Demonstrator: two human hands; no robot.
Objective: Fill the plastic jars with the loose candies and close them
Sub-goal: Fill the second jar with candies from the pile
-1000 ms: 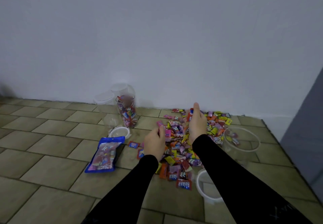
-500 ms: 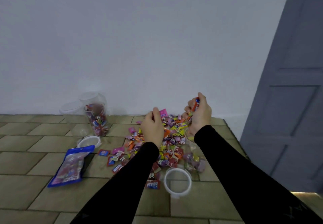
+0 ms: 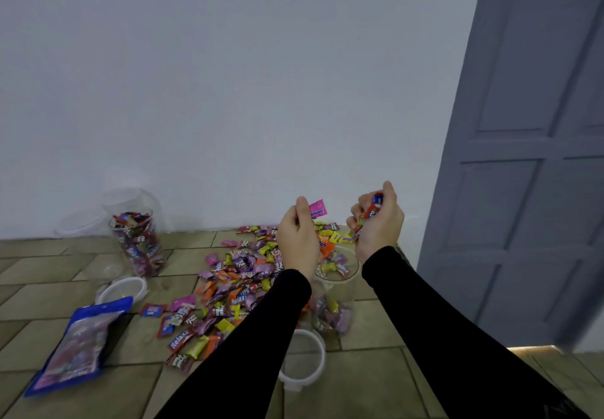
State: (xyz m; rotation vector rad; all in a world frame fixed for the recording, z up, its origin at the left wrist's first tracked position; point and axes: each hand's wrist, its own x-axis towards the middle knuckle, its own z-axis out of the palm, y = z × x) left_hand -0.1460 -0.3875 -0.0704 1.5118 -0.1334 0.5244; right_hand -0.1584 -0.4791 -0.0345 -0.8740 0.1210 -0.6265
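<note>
Hovering over open jar [image 3: 340,274], L hand [image 3: 299,239] & R hand [image 3: 379,225] raised w/ fingers curled, gripping candies [image 3: 372,211].

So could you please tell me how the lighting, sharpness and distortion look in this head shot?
Head view: dim, flat light with a greyish wall; a bright strip glows under the door; wide-angle bending tilts the door edge; the blue bag is soft and smeared; print on the candies partly reads; the clear jar by the hands barely shows.
</note>
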